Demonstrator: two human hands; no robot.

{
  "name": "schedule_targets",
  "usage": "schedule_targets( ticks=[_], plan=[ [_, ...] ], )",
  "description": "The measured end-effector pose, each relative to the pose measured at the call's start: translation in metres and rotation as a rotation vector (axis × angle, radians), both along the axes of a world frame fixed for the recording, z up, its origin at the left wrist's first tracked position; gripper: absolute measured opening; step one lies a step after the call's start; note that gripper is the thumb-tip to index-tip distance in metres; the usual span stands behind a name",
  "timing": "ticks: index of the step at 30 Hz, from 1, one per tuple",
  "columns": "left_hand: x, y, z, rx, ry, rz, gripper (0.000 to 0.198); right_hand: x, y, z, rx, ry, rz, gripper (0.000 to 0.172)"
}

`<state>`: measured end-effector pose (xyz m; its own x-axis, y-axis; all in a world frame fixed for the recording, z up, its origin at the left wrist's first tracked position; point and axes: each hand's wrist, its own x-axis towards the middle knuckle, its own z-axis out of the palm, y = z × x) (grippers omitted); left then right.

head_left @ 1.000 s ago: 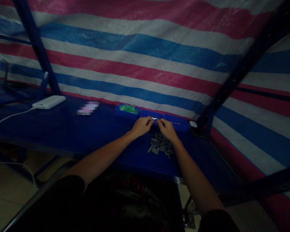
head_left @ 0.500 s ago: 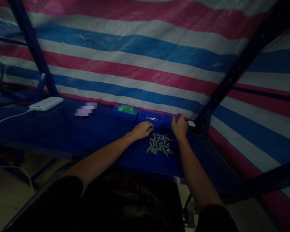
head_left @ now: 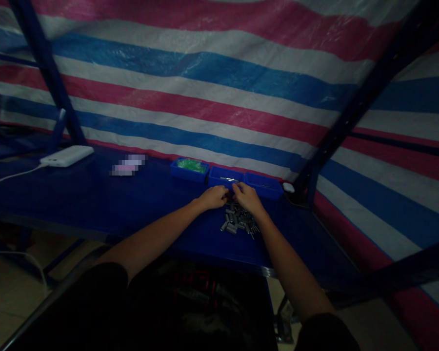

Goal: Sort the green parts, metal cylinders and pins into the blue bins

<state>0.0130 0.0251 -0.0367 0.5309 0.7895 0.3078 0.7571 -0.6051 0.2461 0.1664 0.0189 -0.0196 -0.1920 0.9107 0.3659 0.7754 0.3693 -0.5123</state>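
My left hand and my right hand are close together at the far side of a pile of small metal cylinders and pins. Fingers on both hands are curled in; whatever they pinch is too small or hidden to make out. Just behind them stands a blue bin with a few shiny metal pins in it. To its right, another blue bin holds a few thin pieces that are hard to see. My right forearm passes over the pile's right edge.
A third blue bin holds green, clear-wrapped pieces. Farther left on the blue table lie a blurred pinkish item and a white power bank with a cable. A small white object sits by the right post.
My right hand has come left from over the right-hand bin to meet my left hand above the pile. My left hand has barely moved, its fingers more curled.
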Motion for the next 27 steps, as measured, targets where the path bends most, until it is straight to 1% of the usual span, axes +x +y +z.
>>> schedule_targets(
  ticks=[4, 8, 10, 13, 17, 19, 21, 24, 27],
  plan=[
    [-0.008, 0.002, -0.002, -0.012, -0.083, 0.041, 0.018, -0.004, -0.003, 0.001, 0.007, 0.080, 0.090, 0.026],
    [-0.009, 0.003, 0.004, 0.053, -0.232, 0.118, 0.022, -0.005, -0.005, 0.003, 0.072, 0.101, 0.170, 0.020],
    [-0.008, 0.002, 0.009, 0.078, -0.298, 0.155, 0.027, -0.003, -0.005, 0.004, 0.117, 0.097, 0.182, 0.018],
    [-0.008, -0.003, 0.014, 0.060, -0.355, 0.187, 0.033, 0.000, -0.004, 0.005, 0.170, 0.074, 0.188, 0.016],
    [-0.008, -0.007, 0.017, 0.051, -0.429, 0.206, 0.039, 0.000, -0.004, 0.005, 0.145, 0.047, 0.235, 0.016],
    [-0.009, -0.007, 0.018, 0.080, -0.462, 0.198, 0.040, -0.001, -0.006, 0.005, 0.144, 0.025, 0.249, 0.017],
    [-0.009, -0.007, 0.018, 0.096, -0.485, 0.174, 0.039, -0.002, -0.008, 0.006, 0.174, 0.010, 0.229, 0.018],
    [-0.009, -0.007, 0.018, 0.080, -0.525, 0.126, 0.029, -0.002, -0.010, 0.010, 0.224, 0.008, 0.165, 0.024],
    [-0.007, -0.010, 0.019, 0.056, -0.556, 0.062, 0.021, 0.000, -0.011, 0.011, 0.226, 0.029, 0.156, 0.029]
  ],
)
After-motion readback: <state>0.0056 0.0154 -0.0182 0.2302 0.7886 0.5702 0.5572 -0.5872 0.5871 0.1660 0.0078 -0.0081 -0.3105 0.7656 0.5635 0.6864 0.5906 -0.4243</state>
